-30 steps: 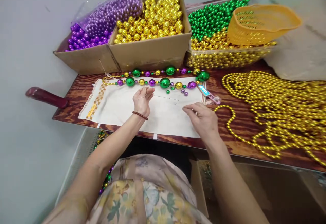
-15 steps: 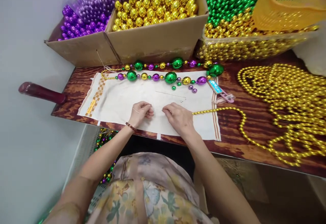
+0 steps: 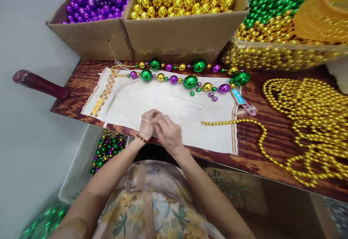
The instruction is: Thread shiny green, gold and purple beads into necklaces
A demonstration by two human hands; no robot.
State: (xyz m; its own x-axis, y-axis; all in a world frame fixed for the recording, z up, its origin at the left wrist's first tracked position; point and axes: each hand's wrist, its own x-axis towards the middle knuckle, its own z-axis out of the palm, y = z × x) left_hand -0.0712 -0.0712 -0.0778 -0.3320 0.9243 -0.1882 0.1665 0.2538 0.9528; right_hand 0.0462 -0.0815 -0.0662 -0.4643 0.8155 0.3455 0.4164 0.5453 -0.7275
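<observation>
My left hand [image 3: 148,125] and my right hand [image 3: 169,132] meet over the front of the white cloth [image 3: 127,105]. A pale thread [image 3: 146,120] crosses the left hand's fingers, and both hands are closed around it; their fingertips partly hide one another. Beyond them a needle [image 3: 187,100] lies on the cloth. Along the cloth's back edge stretches a bead necklace [image 3: 190,82] of green, purple and gold beads. To the right, the end of a gold bead strand [image 3: 217,122] rests on the cloth, apart from my hands.
Behind stand a cardboard box [image 3: 185,32] of purple and gold beads and a clear bin [image 3: 272,56] with a yellow basket [image 3: 320,14]. Gold strands [image 3: 312,123] pile up at right. A dark red handle [image 3: 40,84] juts out at left. Below is a white crate [image 3: 81,163].
My right hand has moved left, away from the gold strand's end, and now touches my left hand. The camera view has shifted somewhat.
</observation>
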